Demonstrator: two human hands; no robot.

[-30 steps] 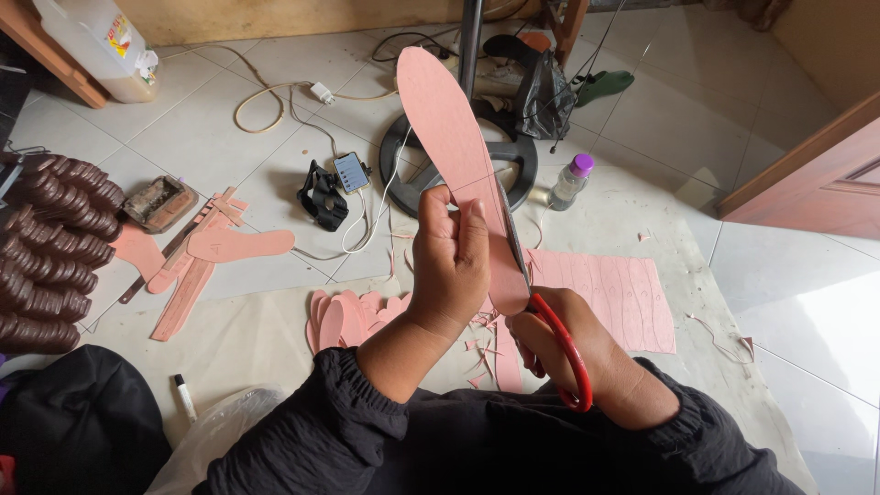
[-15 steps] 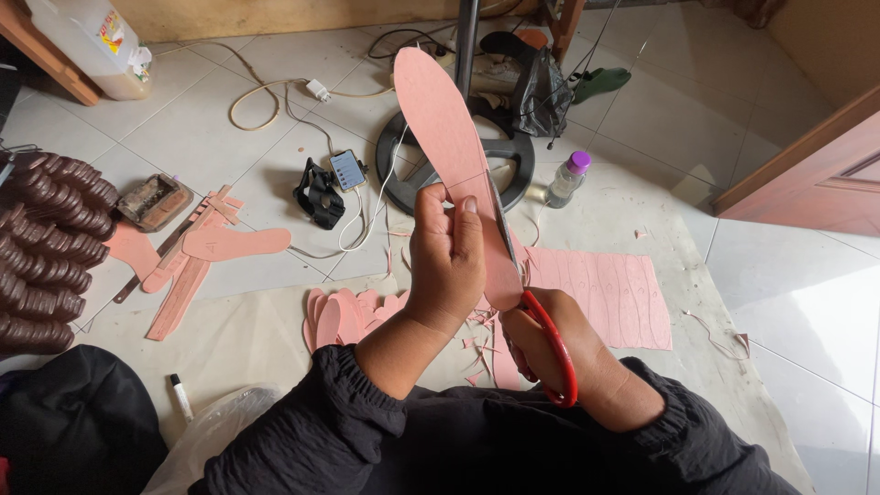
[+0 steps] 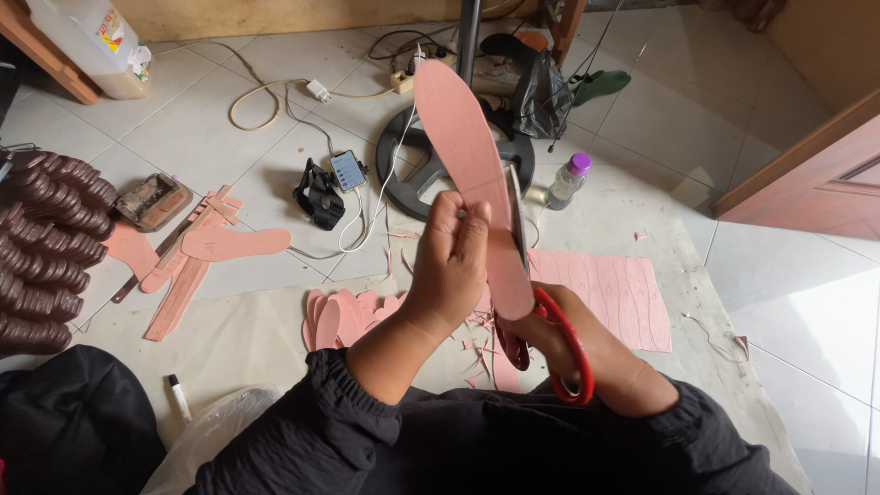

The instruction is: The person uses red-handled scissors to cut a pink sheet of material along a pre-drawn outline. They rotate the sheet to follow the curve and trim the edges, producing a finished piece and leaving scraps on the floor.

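Observation:
My left hand (image 3: 451, 266) pinches a long pink insole-shaped cutout (image 3: 463, 151) and holds it upright in front of me. My right hand (image 3: 587, 353) grips red-handled scissors (image 3: 557, 344), whose blades run up along the right edge of the cutout. Both arms wear black sleeves. Below my hands lies a stack of cut pink insoles (image 3: 344, 316) and small pink scraps. A pink sheet with traced outlines (image 3: 610, 289) lies on the floor to the right.
A fan base (image 3: 422, 174) stands ahead, with a phone (image 3: 348, 170), cables, a black bag and a purple-capped bottle (image 3: 566, 181) around it. At left lie pink offcuts (image 3: 197, 261), a row of dark brown soles (image 3: 41, 247) and a marker (image 3: 179, 396).
The pink cutout has shifted slightly in my left hand, and the scissors have worked a little along its right edge.

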